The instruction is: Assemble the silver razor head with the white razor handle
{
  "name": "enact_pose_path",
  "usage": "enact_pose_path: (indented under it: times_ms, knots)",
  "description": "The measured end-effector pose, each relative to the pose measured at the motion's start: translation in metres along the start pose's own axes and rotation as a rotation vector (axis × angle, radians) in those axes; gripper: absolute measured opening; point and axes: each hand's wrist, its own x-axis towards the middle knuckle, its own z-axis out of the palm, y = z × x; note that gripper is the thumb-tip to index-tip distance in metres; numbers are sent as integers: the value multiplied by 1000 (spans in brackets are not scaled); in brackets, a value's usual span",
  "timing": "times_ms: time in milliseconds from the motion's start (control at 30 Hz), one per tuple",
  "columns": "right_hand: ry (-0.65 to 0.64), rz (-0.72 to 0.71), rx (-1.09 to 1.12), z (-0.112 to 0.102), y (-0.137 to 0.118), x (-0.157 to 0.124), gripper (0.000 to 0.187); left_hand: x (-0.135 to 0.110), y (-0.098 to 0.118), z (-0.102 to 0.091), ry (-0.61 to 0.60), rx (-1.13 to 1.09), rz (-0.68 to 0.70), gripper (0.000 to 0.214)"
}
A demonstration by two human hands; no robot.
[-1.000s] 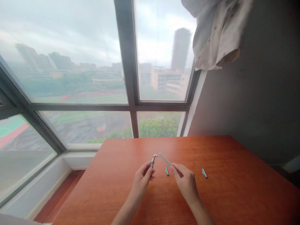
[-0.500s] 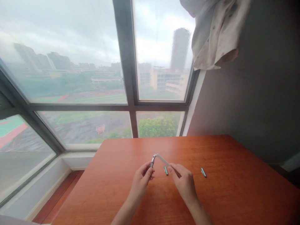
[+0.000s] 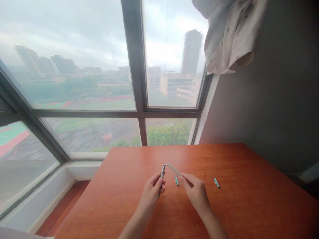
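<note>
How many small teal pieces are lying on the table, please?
2. One teal piece lies on the table between the left hand and the right hand; the second teal piece lies farther right, alone. A hand could hide another.

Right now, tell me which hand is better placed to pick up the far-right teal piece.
Right, probably: the right hand, though pinching a white strip, is nearer that teal piece; the left hand sits across, gripping the metal handle.

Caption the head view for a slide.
Left hand holds a metal handle tip-to-tip with a pale strip in the right hand, two teal pieces on the table.
</note>
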Motion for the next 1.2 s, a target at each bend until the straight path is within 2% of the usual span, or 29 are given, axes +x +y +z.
enact_pose_path:
  times_ms: [233, 433, 1200]
  knots:
    - [45, 22, -25, -2, -1, 0, 29, -1, 4, 1, 34, -62, -28, 49]
    - [-2, -4, 46, -2, -8, 0, 30, -1, 4, 2, 17, -51, -14, 48]
    - [-2, 10, 7, -3, -10, 1, 39, -6, 10, 8, 53, 2, 3, 50]
